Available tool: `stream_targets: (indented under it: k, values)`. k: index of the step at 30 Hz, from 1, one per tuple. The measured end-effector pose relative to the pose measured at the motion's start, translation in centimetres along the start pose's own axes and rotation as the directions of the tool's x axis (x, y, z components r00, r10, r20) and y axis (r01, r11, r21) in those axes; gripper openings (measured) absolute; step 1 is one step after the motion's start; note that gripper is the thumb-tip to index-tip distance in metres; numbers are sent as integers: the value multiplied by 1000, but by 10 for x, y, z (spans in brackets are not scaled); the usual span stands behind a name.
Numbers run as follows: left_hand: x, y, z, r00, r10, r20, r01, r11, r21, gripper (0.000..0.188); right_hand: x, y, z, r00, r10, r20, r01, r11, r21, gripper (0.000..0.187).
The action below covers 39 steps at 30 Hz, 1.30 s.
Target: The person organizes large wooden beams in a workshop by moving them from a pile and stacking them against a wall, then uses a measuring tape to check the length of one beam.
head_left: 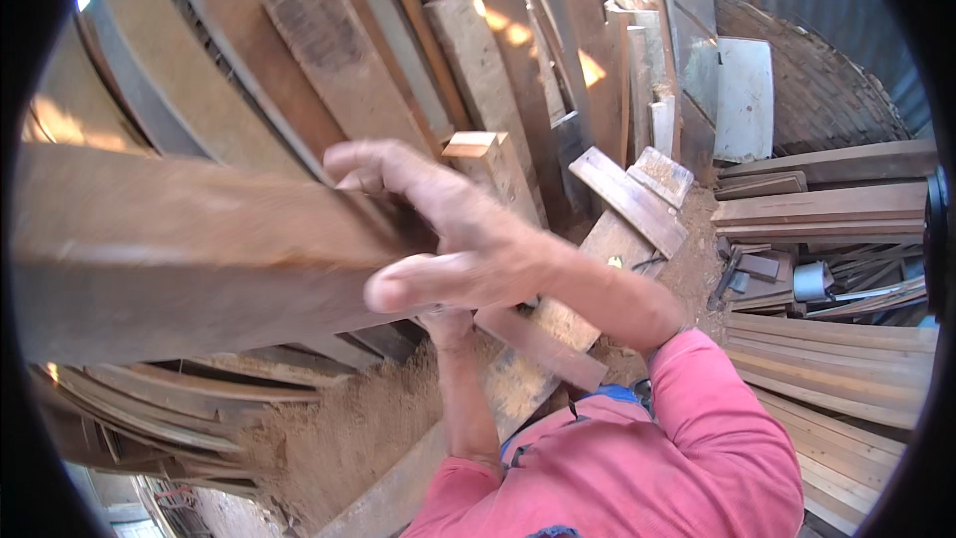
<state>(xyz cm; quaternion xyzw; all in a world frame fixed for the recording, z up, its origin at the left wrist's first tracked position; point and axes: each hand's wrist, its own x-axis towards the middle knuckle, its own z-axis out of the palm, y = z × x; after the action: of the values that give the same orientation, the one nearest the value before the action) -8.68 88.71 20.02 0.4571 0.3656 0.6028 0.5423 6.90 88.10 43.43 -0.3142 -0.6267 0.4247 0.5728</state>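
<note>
A wide brown wooden plank (179, 259) fills the left of the view, held level and close to my face. My right hand (448, 239) grips its near end, fingers spread over the top face and thumb pressed under the lower edge. My left hand (445, 324) reaches up beneath the same end, just below the right thumb. Its fingers are hidden behind the plank and my right hand, and only the wrist and bare forearm show. Both my sleeves are pink.
Many boards (478, 50) lean against the wall behind. Short offcuts (632, 199) and a long board (518, 379) lie on the sawdust-covered floor (339, 438). Stacked planks (836, 369) sit at the right by a white container (812, 281). Curved wood strips (159, 399) lie lower left.
</note>
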Motion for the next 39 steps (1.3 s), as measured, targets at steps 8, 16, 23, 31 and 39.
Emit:
stream_targets:
  k: [8, 16, 23, 31, 39]
  values:
    - [-42, 161, -148, 945, 319, -79, -313, 801, -510, 73, -145, 121, -21, 901, 433, -33, -233, 417, -879, 114]
    - [-116, 233, -323, 716, 612, -336, -678, 724, -128, 77, -182, 174, 81, 932, 320, -169, -232, 172, -957, 115]
    - [-214, 235, -435, 602, 237, -763, -657, 690, -304, 98, -146, 133, 163, 961, 227, 159, 71, 352, -933, 87]
    - [-307, 213, -497, 335, -70, -940, -587, 764, -266, 92, -121, 125, 243, 741, 512, 434, 229, 416, -880, 85]
    - [-406, 131, -549, 337, -242, -910, -536, 745, -397, 88, -118, 154, 266, 608, 631, 482, 143, 510, -848, 73]
